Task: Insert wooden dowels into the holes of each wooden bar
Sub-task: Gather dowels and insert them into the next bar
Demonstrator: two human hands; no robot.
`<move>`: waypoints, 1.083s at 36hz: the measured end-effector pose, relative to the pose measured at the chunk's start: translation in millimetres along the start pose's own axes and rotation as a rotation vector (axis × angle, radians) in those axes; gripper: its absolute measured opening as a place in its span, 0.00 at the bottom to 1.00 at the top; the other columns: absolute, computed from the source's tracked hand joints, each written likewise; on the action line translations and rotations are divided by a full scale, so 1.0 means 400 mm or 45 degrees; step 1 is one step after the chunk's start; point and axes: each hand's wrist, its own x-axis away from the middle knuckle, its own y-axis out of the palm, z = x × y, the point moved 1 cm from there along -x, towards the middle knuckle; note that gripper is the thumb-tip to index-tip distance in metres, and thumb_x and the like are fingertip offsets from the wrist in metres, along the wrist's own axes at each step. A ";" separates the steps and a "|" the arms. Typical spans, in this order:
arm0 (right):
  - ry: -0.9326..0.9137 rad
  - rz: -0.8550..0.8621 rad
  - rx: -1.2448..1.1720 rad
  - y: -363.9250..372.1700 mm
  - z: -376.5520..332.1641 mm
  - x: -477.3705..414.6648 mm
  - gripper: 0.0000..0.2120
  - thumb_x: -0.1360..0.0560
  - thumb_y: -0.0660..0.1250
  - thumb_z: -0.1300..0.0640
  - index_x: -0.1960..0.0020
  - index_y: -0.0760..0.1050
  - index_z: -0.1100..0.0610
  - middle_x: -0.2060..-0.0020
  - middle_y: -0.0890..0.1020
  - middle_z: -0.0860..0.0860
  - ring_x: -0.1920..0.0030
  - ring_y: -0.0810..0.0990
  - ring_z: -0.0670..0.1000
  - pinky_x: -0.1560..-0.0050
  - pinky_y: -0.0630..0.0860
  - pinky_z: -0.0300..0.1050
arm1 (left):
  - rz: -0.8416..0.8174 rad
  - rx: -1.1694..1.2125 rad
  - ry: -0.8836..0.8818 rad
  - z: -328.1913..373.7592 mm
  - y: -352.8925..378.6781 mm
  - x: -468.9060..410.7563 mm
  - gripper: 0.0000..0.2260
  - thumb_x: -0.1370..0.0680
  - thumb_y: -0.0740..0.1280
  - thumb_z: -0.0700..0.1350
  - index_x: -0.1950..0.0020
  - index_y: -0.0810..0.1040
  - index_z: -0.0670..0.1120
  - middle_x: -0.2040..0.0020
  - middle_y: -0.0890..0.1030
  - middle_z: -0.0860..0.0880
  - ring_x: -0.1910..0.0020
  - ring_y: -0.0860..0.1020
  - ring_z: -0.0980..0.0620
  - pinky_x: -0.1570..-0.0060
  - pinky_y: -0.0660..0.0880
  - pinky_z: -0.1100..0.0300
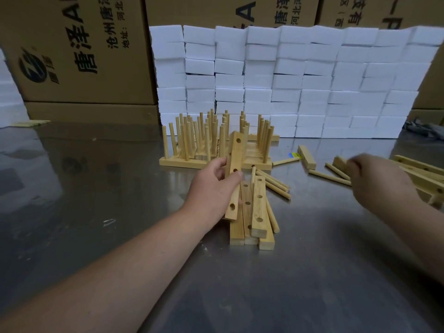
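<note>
Drilled bar (235,152), holes empty, tilted above the bar pile (259,207) mid-tabletop (120,212); left hand (213,186) fingers grip its middle. Right hand (374,181) blurred over loose dowels (329,176), grip unreadable. Likely step: fetch dowel. Next: align with hole.

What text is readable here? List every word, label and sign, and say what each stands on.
"唐泽" plus a cut-off "A": left cardboard box, printed sideways.
"沧州唐" and "地址:": same box, smaller lines.
"唐泽" and "河北": middle cardboard box, cut off.
Right cardboard box: characters cut off, unreadable.
Sticker on the mallet: too small to read.
</note>
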 end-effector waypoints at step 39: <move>-0.506 0.061 -0.557 -0.018 -0.166 0.140 0.16 0.24 0.62 0.54 0.37 0.73 0.48 0.71 0.72 0.43 0.73 0.68 0.43 0.72 0.63 0.40 | -0.234 -0.543 0.360 0.026 0.000 0.027 0.16 0.20 0.57 0.51 0.39 0.63 0.74 0.47 0.80 0.56 0.54 0.80 0.55 0.47 0.76 0.47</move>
